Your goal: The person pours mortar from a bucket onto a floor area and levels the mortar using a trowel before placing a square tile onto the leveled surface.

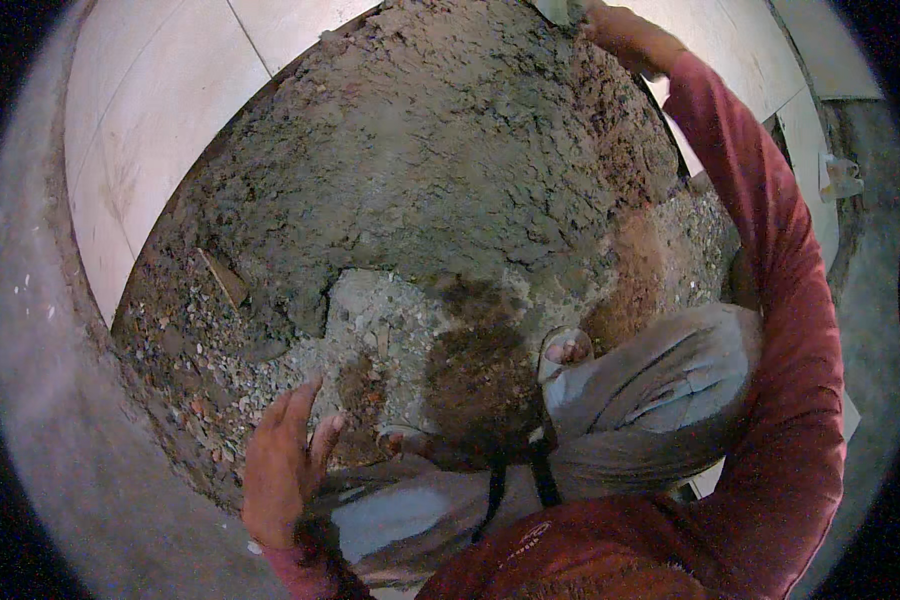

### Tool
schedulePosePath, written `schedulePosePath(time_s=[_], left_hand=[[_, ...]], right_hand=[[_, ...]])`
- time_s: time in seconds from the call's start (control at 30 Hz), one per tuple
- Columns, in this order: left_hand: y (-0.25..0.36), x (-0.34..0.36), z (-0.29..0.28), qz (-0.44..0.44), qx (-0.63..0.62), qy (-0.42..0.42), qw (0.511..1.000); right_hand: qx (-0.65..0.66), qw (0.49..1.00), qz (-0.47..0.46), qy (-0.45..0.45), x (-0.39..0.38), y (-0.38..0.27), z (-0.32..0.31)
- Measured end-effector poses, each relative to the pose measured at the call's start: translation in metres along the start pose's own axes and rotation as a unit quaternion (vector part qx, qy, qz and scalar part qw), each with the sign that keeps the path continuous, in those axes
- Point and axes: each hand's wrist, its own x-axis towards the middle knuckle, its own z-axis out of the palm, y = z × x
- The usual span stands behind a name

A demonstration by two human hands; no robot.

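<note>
A broad bed of wet grey mortar spreads in front of me, its surface rough and ridged. At its far right edge my right hand reaches out, fingers closed on a pale grey-green flat piece. The picture's upper edge cuts that piece off, so its kind is unclear. My left hand hangs near my left knee, above loose gravel. Its fingers are apart and it holds nothing.
Large pale floor tiles border the mortar on the left, with more tiles at the far right. A small wooden piece lies on the mortar's left part. Beyond the right-hand tiles is a clear plastic container. My feet rest on rubble.
</note>
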Motion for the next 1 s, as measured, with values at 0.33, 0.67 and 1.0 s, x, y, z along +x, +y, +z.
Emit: schedulePosePath(time_s=[0.33,0.67,1.0], left_hand=[[0.008,-0.017,-0.021,-0.045,0.002,-0.03,0.999],[0.001,-0.017,-0.015,-0.06,0.027,-0.007,0.998],[-0.007,-0.017,-0.016,-0.074,-0.001,-0.027,0.997]], right_hand=[[0.589,0.787,-0.015,-0.185,0.046,0.061,-0.026],[0.363,0.909,-0.036,-0.199,0.016,-0.02,-0.016],[0.624,0.714,-0.02,-0.317,0.056,-0.035,0.022]])
